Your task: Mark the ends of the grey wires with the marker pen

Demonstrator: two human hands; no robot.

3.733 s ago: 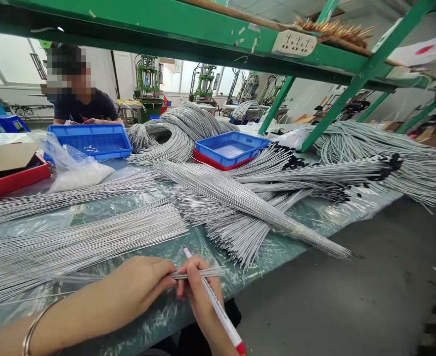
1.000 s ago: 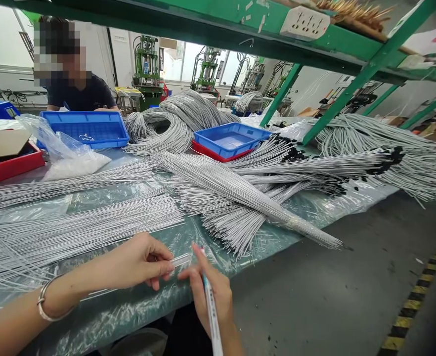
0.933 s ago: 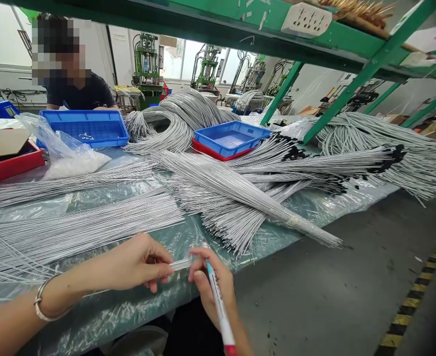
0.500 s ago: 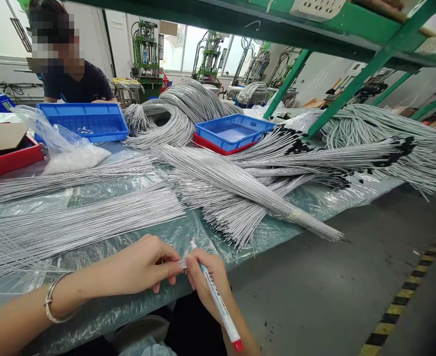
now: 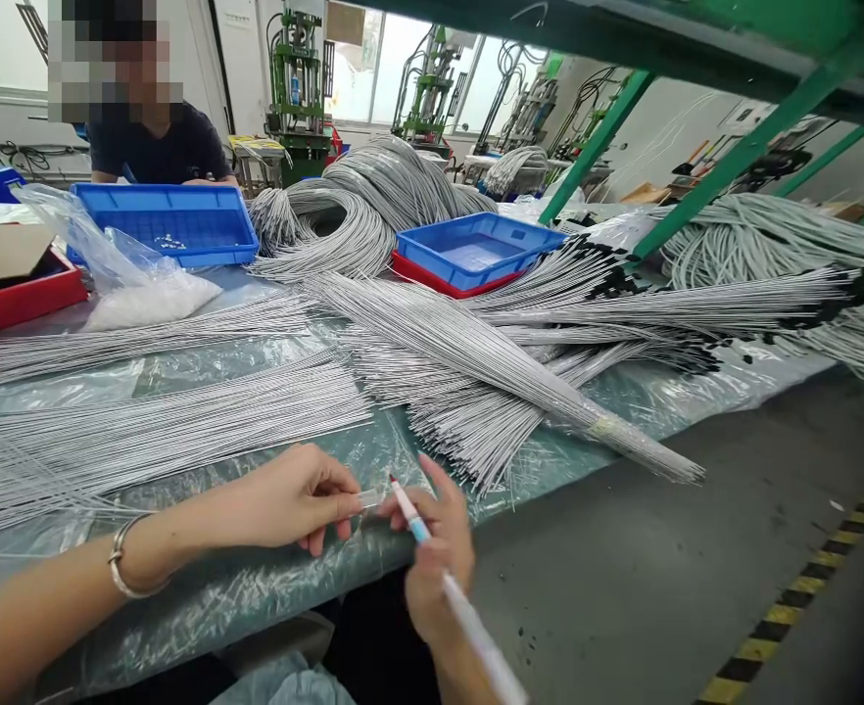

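Observation:
My left hand [image 5: 289,494], with a silver bangle at the wrist, pinches a small clear plastic piece [image 5: 369,498] between thumb and fingertips. Exactly what kind of piece this is, I cannot make out. A white marker pen [image 5: 410,511] with a red tip lies in the grip of my right hand [image 5: 439,558]. Its tip points up and left, close to the clear piece, and its rear end is blurred. The right index finger is raised off the pen. Both hands are over the front edge of the plastic-covered table [image 5: 256,597].
Thin grey cables [image 5: 168,421] lie left, with a tied cable bundle [image 5: 491,367] across other bundles at centre. Behind are blue trays [image 5: 476,279], coiled cable [image 5: 329,230] and a bag of white bits [image 5: 149,299]. A green frame [image 5: 741,157] stands right; a person [image 5: 157,147] sits opposite.
My right hand has drawn slightly right of the clear piece, its index finger lifting and the pen shifting with it. The left hand keeps its pinch. The camera view has shifted a little.

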